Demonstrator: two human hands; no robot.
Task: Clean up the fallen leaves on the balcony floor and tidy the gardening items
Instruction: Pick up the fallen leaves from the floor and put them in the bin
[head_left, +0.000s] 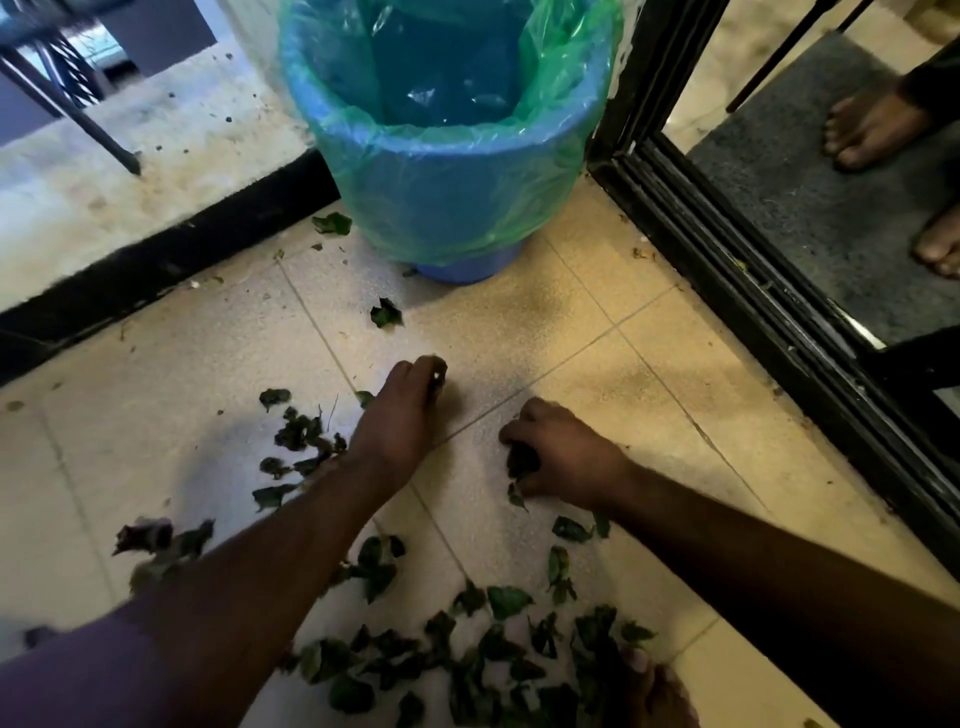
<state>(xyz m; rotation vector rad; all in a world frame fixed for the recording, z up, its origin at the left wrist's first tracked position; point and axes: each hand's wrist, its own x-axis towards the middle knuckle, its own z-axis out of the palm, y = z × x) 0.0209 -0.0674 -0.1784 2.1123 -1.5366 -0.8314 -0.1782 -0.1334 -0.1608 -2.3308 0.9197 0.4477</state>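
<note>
Both arms reach down to the beige floor tiles (571, 322), and the work is all in the fingers. The left hand (402, 410) is stretched farther out, its fingertips curled in and pinching a small dark leaf scrap (439, 376) against the tile. The right hand (563, 454) sits a little nearer and to the right, its fingers clenched round a clump of dark green leaves (521, 462) that pokes out below the knuckles. Fallen leaves lie loose all about — a scatter (298, 439) just left of the left wrist, a thick heap (467, 660) near the bottom edge between the two forearms, and a few strays, one single leaf (385, 314) lying between the hands and the bin. That bin (452, 171) is a blue plastic one lined with a green bag (566, 67), standing at the far side of the floor, well apart from the hands, in the corner by the black sliding-door track (753, 291). Beyond the track, far right, two bare feet (872, 127) of another person stand on a grey mat (810, 208).
</note>
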